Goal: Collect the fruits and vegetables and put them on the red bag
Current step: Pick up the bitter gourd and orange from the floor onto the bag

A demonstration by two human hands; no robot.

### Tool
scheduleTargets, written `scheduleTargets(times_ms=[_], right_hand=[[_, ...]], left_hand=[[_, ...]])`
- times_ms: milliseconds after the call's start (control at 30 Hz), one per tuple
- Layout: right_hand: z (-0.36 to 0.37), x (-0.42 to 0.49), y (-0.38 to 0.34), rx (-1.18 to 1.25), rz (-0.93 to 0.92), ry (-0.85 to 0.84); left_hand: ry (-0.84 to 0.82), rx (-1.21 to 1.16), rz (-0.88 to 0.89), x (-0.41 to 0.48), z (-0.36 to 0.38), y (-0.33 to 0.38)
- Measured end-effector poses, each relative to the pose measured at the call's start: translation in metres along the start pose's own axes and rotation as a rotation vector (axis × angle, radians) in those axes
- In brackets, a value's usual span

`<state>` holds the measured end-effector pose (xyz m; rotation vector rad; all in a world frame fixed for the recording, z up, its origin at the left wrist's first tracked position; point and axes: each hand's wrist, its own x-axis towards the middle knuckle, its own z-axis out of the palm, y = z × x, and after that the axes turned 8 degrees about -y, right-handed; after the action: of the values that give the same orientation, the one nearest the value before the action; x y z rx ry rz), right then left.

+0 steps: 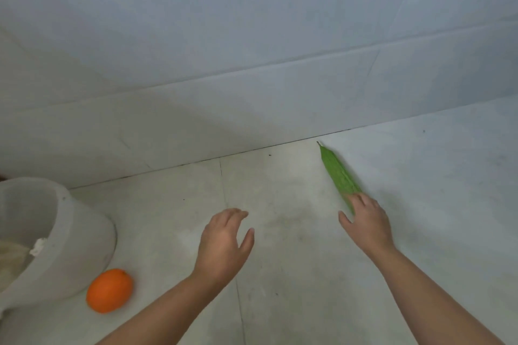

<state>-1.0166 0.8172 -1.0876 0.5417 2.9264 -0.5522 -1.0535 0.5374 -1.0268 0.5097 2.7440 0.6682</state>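
Observation:
A long green gourd [337, 173] lies on the pale tiled floor near the wall, its stem end pointing away. My right hand [367, 221] is over its near end with fingers spread, the fingertips touching or covering that end; the fingers are not closed around it. My left hand [224, 241] hovers open above the floor in the middle, holding nothing. An orange [109, 290] rests on the floor at the lower left, apart from both hands. No red bag is in view.
A white bucket [70, 232] stands at the left edge, next to the orange, with cloth inside. A white tiled wall [252, 78] runs along the back, meeting the floor [294, 246] just behind the gourd.

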Motion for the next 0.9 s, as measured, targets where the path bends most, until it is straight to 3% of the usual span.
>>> scheduleTargets(times_ms=[133,533,733,900], right_hand=[[0.026,0.006,0.021,0.000,0.119,-0.028],[0.039,0.019,0.056,0.111,0.230,0.062],[0.046,0.009,0.046,0.251,0.232,0.156],[0.054,-0.008,0.013,0.380,0.129,0.139]], left_hand=[[-0.010,0.061,0.033,0.002,0.012,-0.025],[-0.024,0.142,0.044,-0.011,0.028,-0.056],[-0.051,0.192,0.066,-0.011,0.021,-0.066],[-0.018,0.314,0.236,-0.007,-0.007,-0.086]])
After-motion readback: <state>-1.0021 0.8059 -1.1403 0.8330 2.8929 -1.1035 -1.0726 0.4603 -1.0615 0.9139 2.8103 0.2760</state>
